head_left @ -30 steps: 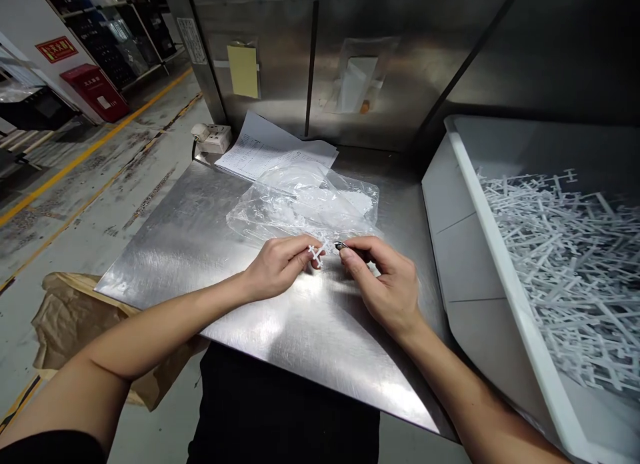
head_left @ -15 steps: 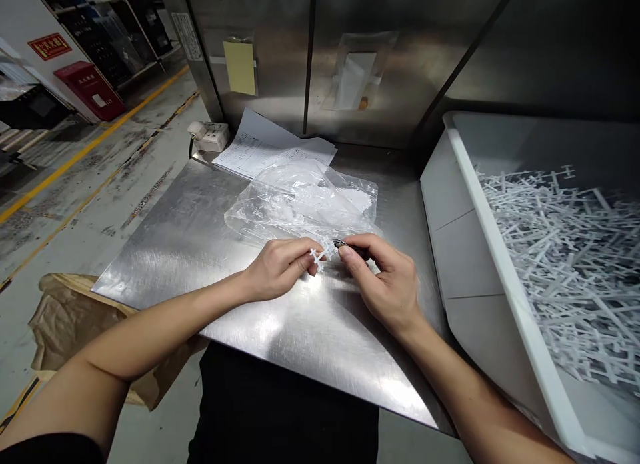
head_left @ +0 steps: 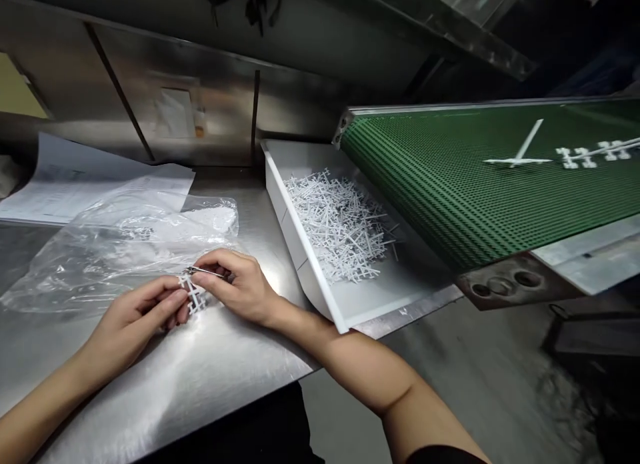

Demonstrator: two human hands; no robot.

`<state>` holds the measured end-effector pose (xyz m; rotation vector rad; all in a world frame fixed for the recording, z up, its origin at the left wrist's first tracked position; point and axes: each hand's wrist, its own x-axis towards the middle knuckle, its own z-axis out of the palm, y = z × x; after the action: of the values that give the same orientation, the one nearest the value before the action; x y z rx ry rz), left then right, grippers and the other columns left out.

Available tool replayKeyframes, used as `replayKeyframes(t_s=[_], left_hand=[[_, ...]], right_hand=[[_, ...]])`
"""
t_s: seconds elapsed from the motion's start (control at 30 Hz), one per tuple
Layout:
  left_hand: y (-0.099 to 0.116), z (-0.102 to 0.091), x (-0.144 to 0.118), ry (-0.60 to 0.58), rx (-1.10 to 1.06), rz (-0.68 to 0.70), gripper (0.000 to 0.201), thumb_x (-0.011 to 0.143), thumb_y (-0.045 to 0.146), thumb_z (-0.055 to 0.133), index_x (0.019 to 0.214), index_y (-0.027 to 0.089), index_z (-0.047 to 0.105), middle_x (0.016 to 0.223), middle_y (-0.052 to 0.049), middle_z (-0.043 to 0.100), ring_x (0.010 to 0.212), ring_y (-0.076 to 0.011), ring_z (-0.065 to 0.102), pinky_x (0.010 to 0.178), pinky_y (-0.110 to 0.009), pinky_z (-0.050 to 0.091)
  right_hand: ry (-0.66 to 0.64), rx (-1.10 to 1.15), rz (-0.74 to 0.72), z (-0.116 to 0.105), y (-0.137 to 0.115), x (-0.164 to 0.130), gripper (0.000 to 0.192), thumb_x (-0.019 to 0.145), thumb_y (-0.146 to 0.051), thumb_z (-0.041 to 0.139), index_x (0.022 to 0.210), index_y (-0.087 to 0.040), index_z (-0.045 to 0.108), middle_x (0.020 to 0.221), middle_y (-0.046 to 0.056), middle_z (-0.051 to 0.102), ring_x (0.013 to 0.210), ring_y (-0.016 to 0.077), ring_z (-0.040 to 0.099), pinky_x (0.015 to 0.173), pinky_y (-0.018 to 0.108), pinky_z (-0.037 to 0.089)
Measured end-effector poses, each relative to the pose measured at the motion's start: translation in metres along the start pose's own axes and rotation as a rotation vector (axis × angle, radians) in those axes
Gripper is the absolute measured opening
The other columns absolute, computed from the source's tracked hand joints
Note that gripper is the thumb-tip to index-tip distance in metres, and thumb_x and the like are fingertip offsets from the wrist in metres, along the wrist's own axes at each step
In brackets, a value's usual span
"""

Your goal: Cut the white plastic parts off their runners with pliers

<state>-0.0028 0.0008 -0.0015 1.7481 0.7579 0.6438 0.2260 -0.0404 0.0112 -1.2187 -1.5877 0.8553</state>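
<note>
One white branched piece [head_left: 195, 296] is being pinched over the bench [head_left: 165, 401] in the left hand's [head_left: 133, 315] grip; one metal tool [head_left: 206, 272] is being grasped by the right hand [head_left: 245, 285], tip just beside the piece. Beyond, one clear bag [head_left: 65, 267] is being borne; in one pale bin [head_left: 370, 307], countless white pieces [head_left: 335, 224] are being held.

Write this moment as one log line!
left hand: holds white branched piece | right hand: holds metal tool | plastic bag: on table

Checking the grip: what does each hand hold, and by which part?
Left hand: a white branched piece, by its left side. Right hand: a metal tool, just behind its tip.
</note>
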Motion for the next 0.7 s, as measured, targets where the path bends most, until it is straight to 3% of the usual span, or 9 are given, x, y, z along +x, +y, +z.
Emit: replayKeyframes(t_s=[0.17,0.27,0.43,0.63,0.7], left_hand=[[0.006,0.007,0.0,0.063,-0.069,-0.038,0.029,0.102,0.049,0.075,0.103,0.021,0.081,0.08,-0.004,0.078,0.064,-0.0148,0.07,0.061,-0.022,0.059],[0.007,0.012,0.0,0.077,-0.186,-0.044,0.029,0.103,0.046,0.075,0.102,0.017,0.08,0.08,-0.004,0.078,0.064,-0.0131,0.07,0.063,-0.022,0.06],[-0.002,0.012,0.0,-0.007,-0.293,-0.092,0.025,0.098,0.038,0.082,0.107,0.015,0.08,0.087,-0.006,0.082,0.069,-0.0144,0.074,0.067,-0.024,0.062],[0.003,0.007,-0.004,0.076,0.083,0.054,0.009,0.099,0.028,0.08,0.1,0.02,0.085,0.095,-0.004,0.084,0.088,-0.0178,0.078,0.081,-0.028,0.06],[0.003,0.006,-0.004,0.146,0.089,0.055,0.012,0.1,0.03,0.079,0.099,0.019,0.084,0.092,-0.004,0.084,0.085,-0.0174,0.078,0.08,-0.028,0.061]], right_hand=[[-0.049,0.051,0.009,0.003,0.001,-0.005,0.015,0.105,-0.037,0.073,0.109,-0.023,0.076,0.105,0.001,0.08,0.094,0.0174,0.073,0.085,0.029,0.058],[0.017,0.079,0.012,0.008,0.005,-0.006,0.015,0.103,-0.037,0.073,0.11,-0.023,0.076,0.105,0.003,0.08,0.095,0.02,0.074,0.083,0.032,0.058],[0.045,0.006,-0.043,0.012,0.012,-0.004,0.011,0.103,-0.033,0.074,0.107,-0.024,0.078,0.101,0.003,0.08,0.085,0.0182,0.071,0.079,0.033,0.054],[0.032,-0.082,-0.118,0.012,0.008,-0.007,0.006,0.104,-0.029,0.073,0.106,-0.024,0.077,0.098,0.001,0.08,0.085,0.0178,0.072,0.078,0.031,0.055],[0.062,-0.116,-0.131,0.009,0.007,-0.006,0.007,0.104,-0.028,0.072,0.106,-0.024,0.077,0.097,0.002,0.08,0.083,0.0177,0.071,0.077,0.031,0.055]])
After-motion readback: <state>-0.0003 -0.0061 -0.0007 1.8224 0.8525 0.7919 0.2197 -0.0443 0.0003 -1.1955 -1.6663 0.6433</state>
